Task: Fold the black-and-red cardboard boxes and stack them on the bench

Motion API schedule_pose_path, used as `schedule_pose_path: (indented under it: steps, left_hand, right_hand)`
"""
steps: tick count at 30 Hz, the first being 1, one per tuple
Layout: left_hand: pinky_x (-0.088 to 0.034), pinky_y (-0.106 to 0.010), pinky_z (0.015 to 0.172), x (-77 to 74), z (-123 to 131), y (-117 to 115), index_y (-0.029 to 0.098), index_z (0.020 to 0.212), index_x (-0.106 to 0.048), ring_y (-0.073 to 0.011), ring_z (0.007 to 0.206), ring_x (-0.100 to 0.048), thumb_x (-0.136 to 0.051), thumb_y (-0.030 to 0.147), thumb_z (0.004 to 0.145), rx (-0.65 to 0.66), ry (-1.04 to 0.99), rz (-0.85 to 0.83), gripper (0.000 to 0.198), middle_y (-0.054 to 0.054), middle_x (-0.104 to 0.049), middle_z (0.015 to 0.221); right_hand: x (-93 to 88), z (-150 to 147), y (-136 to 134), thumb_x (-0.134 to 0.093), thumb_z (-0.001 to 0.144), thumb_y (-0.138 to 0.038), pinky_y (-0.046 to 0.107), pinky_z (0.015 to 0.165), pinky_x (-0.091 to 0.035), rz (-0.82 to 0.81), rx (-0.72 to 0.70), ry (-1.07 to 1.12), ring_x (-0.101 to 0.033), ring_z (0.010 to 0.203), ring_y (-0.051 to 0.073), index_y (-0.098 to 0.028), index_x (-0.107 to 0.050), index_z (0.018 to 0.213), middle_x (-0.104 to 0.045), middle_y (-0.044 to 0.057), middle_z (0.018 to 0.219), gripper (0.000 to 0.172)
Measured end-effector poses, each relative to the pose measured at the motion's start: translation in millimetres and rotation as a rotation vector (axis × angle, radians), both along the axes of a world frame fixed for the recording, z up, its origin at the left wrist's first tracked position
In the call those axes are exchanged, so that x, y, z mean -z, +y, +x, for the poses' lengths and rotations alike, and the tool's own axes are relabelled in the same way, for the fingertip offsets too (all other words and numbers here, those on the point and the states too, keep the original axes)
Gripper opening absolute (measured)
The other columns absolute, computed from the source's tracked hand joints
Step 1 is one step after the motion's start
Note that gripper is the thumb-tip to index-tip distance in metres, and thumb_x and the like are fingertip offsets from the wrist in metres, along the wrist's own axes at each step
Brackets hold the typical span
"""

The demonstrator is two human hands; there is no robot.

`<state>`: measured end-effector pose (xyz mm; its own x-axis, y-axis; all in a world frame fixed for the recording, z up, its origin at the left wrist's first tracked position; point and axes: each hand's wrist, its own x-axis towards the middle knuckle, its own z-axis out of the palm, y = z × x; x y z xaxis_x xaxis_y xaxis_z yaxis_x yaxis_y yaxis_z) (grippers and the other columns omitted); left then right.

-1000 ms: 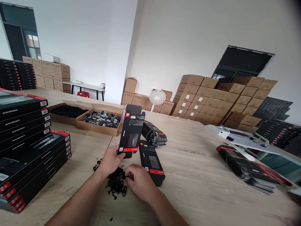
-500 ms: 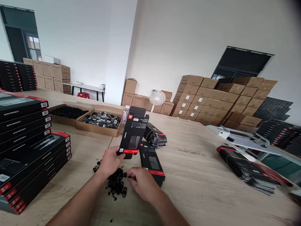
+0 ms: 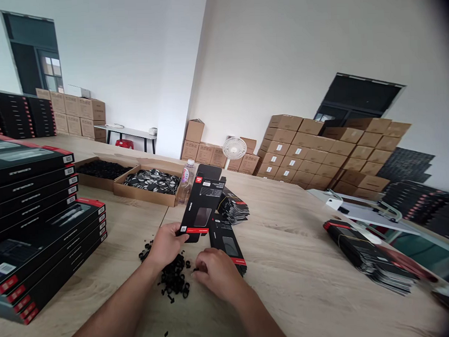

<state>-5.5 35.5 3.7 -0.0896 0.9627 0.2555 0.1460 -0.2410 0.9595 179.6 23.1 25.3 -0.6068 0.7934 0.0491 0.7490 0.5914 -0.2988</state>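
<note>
Black-and-red cardboard box (image 3: 203,208), tilted, left hand (image 3: 167,245) fingers wrapped around it, right hand (image 3: 216,274) fingers curled narrow beside small black pieces (image 3: 174,279)

I'm gripping a black box (image 3: 202,203) whose white print and small square code are showing, but I'm not making out a single word. The stacked black boxes (image 3: 46,233) are carrying white barcode stickers (image 3: 4,268), and the cardboard cartons (image 3: 297,146) are bearing white labels (image 3: 279,148), all too small to read.
</note>
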Motion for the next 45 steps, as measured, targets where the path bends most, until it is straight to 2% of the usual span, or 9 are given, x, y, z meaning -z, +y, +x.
schedule_pose_path:
  steps: [5,10,17,24,30,35,41,43,45]
  left_hand:
    - [-0.049,-0.027,0.066,1.4,1.9,0.0,0.017,0.086,-0.076,-0.0192,0.070,-0.064,-0.059,0.025,0.072,0.025,0.016,-0.008,0.024,-0.002,-0.074,0.074]
    - [-0.045,-0.025,0.058,1.9,10.4,-3.6,0.015,0.084,-0.075,-0.0167,0.061,-0.059,-0.058,0.026,0.075,0.025,0.052,-0.007,0.022,-0.001,-0.069,0.066]
    - [-0.042,-0.026,0.067,0.6,32.6,-14.9,0.019,0.075,-0.071,-0.0174,0.071,-0.057,-0.055,0.019,0.075,0.006,0.131,0.082,0.016,-0.001,-0.066,0.072]
    - [-0.037,-0.026,0.065,-3.4,42.4,-23.4,0.019,0.066,-0.066,-0.0172,0.069,-0.053,-0.056,0.019,0.077,-0.008,0.163,0.131,0.014,-0.001,-0.060,0.070]
    - [-0.041,-0.026,0.063,-7.0,37.3,-21.3,0.017,0.078,-0.072,-0.0165,0.065,-0.056,-0.055,0.023,0.079,0.101,0.063,0.053,0.018,0.000,-0.067,0.069]
    - [-0.047,-0.028,0.070,-21.4,34.0,-27.5,0.017,0.092,-0.077,-0.0196,0.072,-0.064,-0.070,0.026,0.072,0.328,-0.146,-0.115,0.023,-0.001,-0.075,0.079]
    - [-0.056,-0.038,0.080,-35.8,23.7,-39.0,0.013,0.113,-0.070,-0.0270,0.084,-0.072,-0.067,0.043,0.078,0.390,-0.749,-0.411,0.046,-0.012,-0.077,0.096]
    - [-0.058,-0.039,0.073,-39.7,19.8,-40.5,0.011,0.114,-0.069,-0.0275,0.077,-0.073,-0.060,0.047,0.082,0.434,-0.897,-0.513,0.049,-0.014,-0.077,0.092]
    - [-0.058,-0.037,0.066,-42.1,18.8,-41.2,0.010,0.114,-0.068,-0.0258,0.069,-0.073,-0.057,0.049,0.084,0.462,-0.930,-0.565,0.051,-0.015,-0.077,0.089]
  right_hand:
    - [5.8,1.9,-0.8,-0.058,0.080,-0.013,0.026,0.070,-0.041,0.031,-0.064,0.028,-0.064,0.081,0.019,-0.023,-0.069,0.084,-0.070,0.002,0.087,0.016]
    - [15.2,-0.2,8.6,-0.048,0.088,-0.019,0.024,0.059,-0.037,0.122,0.066,0.345,-0.058,0.065,0.016,-0.021,-0.063,0.084,-0.065,0.001,0.073,0.016]
    - [17.5,1.4,18.4,-0.050,0.084,-0.019,0.023,0.050,-0.033,0.150,0.159,0.613,-0.047,0.048,0.012,-0.020,-0.061,0.072,-0.058,-0.002,0.057,0.016]
    - [17.4,-1.5,11.7,-0.051,0.082,-0.018,0.024,0.054,-0.039,0.191,0.224,0.668,-0.058,0.054,0.015,-0.021,-0.063,0.075,-0.066,0.001,0.064,0.014]
    - [12.6,-1.6,8.5,-0.049,0.087,-0.022,0.027,0.065,-0.045,0.104,0.173,0.750,-0.062,0.069,0.017,-0.023,-0.059,0.095,-0.068,0.001,0.079,0.012]
    - [-0.4,13.9,18.6,-0.052,0.089,-0.047,0.031,0.075,-0.046,0.129,0.387,0.988,-0.059,0.079,0.019,-0.021,-0.059,0.100,-0.065,0.004,0.087,0.029]
    - [3.3,6.1,7.5,-0.061,0.082,-0.057,0.028,0.061,-0.046,-0.660,0.062,1.010,-0.059,0.062,0.016,-0.018,-0.065,0.083,-0.065,0.000,0.069,0.038]
    - [1.0,4.3,3.3,-0.066,0.079,-0.054,0.026,0.053,-0.041,-0.620,0.102,0.898,-0.053,0.052,0.014,-0.018,-0.062,0.069,-0.059,-0.002,0.058,0.038]
    - [-5.0,6.1,1.9,-0.071,0.076,-0.047,0.025,0.052,-0.039,-0.391,0.186,0.901,-0.050,0.051,0.013,-0.019,-0.056,0.060,-0.053,-0.004,0.052,0.036]
